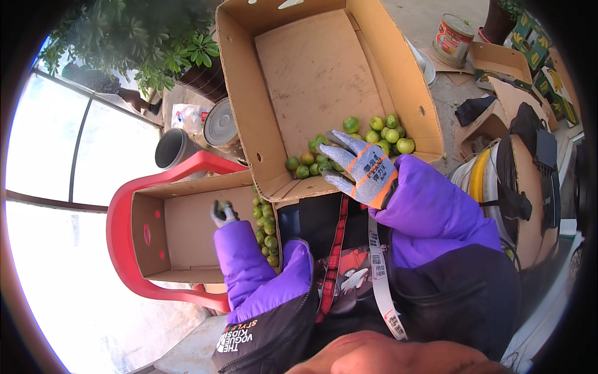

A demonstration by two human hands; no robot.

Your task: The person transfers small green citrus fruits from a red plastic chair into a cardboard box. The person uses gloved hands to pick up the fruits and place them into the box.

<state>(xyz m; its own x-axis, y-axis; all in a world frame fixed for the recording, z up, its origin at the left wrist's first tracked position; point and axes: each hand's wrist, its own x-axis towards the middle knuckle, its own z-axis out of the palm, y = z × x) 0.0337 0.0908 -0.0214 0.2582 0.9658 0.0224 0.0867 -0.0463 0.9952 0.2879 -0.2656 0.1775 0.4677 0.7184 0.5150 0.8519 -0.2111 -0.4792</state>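
Note:
My right hand, in a grey work glove with dark fingertips, rests palm down on green tomatoes along the near side of a large cardboard box. More green tomatoes lie to its right in the same box. The glove hides what its fingertips touch. My left hand, gloved alike, is over a smaller cardboard box at the left, with a green tomato between its fingers. Rows of green tomatoes line the right side of that box.
The smaller box sits on a red plastic chair. Behind stand a dark bucket, a lidded bucket and a potted plant. At right are a large tin, banana boxes and a strapped roll. Another person's leg shows at upper left.

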